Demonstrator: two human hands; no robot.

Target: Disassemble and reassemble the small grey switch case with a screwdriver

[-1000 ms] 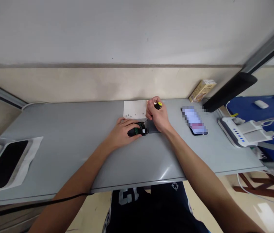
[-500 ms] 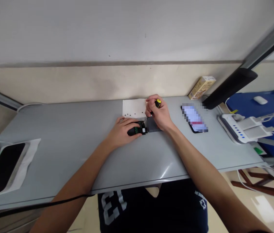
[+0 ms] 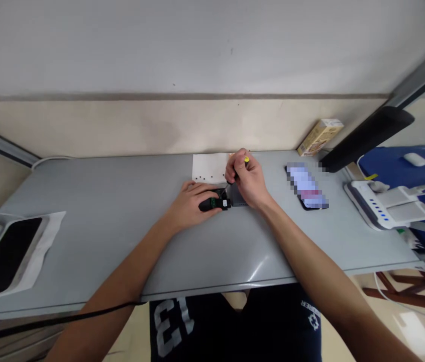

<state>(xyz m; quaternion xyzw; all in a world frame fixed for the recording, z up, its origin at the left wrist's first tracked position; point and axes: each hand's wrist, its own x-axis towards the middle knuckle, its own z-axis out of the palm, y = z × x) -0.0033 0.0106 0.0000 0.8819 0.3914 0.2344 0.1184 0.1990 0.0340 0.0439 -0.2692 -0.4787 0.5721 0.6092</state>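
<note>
My left hand (image 3: 192, 205) lies on the desk with thumb and fingers closed around a small black device with green circuit board parts showing (image 3: 208, 204). My right hand (image 3: 249, 177) grips a screwdriver (image 3: 246, 159) with a yellow-ended handle. Its thin shaft slants down left, and the tip is at the device's inner parts. Whether the tip sits on a screw is too small to tell. Partly under my right hand is a flat dark grey piece (image 3: 239, 201), beside the device's right end. Behind my hands, a white sheet of paper (image 3: 208, 163) carries several small dark dots, perhaps screws.
On the grey desk (image 3: 114, 201), a phone with a lit screen (image 3: 306, 186) lies to the right. A yellowish carton (image 3: 320, 137), black post (image 3: 366, 138) and power strip with plugs (image 3: 370, 203) stand beyond it. At far left, a dark-screened device (image 3: 7, 256) rests on white paper.
The screwdriver's handle has tipped slightly and less of its yellow end shows. My left hand keeps its hold on the device. The whole view has shifted a little.
</note>
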